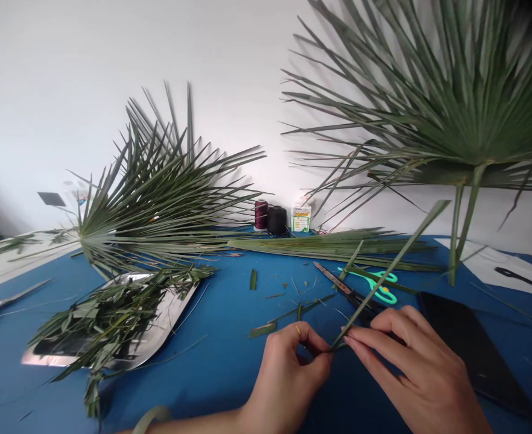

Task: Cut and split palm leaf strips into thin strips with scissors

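A long narrow strip of palm leaf (395, 265) slants up to the right from between my fingers. My left hand (293, 367) pinches its lower end between thumb and forefinger. Just right of that, my right hand (415, 355) has its thumb and fingertips closed on the strip. Behind the strip lie dark-bladed scissors (338, 280), their handles partly hidden by it and my right hand. Scissors with turquoise handles (386, 294) rest a little farther right. Small leaf scraps (262, 330) are scattered on the blue table top beyond my left hand.
A metal tray (166, 322) heaped with leaf cuttings (112, 319) sits left. Large palm fronds (157, 199) lean along the wall. Thread spools (261, 216) and a small box (300, 217) stand at the back. A dark flat object (474, 349) lies right; a knife-like tool (8, 303) lies far left.
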Motion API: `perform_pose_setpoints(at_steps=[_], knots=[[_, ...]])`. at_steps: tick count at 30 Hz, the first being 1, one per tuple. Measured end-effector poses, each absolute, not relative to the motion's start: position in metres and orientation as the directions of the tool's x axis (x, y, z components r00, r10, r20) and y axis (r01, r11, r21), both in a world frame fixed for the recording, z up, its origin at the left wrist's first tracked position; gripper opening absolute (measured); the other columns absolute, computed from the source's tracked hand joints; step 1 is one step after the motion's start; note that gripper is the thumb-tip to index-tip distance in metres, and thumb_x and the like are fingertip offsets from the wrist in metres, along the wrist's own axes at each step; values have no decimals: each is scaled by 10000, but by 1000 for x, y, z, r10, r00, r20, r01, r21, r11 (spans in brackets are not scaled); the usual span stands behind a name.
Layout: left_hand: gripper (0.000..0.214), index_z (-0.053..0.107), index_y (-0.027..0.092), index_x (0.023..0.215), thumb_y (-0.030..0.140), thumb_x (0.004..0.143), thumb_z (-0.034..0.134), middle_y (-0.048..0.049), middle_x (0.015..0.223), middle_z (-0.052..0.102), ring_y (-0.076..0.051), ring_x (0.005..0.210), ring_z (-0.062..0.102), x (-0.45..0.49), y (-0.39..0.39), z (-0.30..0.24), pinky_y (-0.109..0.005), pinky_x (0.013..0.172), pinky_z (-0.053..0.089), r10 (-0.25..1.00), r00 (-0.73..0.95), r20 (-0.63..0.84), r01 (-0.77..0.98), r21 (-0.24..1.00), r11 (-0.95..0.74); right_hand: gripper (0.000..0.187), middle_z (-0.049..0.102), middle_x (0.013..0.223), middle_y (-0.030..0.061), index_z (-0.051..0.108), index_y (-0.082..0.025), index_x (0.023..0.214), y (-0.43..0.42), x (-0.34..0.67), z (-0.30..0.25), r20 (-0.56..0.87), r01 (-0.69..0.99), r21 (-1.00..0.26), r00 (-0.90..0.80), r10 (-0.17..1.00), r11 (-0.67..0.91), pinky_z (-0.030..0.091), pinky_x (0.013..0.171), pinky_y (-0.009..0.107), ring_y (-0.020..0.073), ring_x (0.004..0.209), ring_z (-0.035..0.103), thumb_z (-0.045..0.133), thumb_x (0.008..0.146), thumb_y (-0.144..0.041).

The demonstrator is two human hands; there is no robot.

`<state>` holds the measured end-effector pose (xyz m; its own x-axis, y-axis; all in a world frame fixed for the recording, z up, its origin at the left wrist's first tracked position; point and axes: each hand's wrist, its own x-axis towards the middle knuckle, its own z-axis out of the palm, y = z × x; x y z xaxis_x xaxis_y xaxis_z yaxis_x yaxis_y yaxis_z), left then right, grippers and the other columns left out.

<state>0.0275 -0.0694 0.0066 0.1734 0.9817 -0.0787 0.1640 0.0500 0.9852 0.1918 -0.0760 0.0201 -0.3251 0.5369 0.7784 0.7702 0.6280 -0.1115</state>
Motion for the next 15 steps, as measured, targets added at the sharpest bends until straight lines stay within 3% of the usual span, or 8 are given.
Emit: perform_pose_setpoints(at_steps=[4,9,15], knots=[[62,535,152,648,176,637,592,39,592,493,-81,524,392,28,-68,10,-205,490,297,973,203,-106,72,993,93,111,548,638,23,650,-185,836,-77,195,15,771,720,-95,-383,508,687,436,515,269,145,583,489,569,790,-125],[126,497,158,634,170,616,621,47,562,498,-72,501,414,28,-66,6,-206,501,323,955,270,-122,-129,978,162,258,635,679,30,647,-166,976,-79,199,11,755,658,30,-509,415,753,471,536,255,141,602,548,588,754,-49],[205,473,160,650,207,591,664,55,500,509,-71,449,452,30,-65,3,-208,472,353,934,321,-158,-286,924,254,205,681,688,30,639,-154,959,-80,198,17,676,566,99,-641,362,818,501,529,243,146,592,595,555,788,-79]])
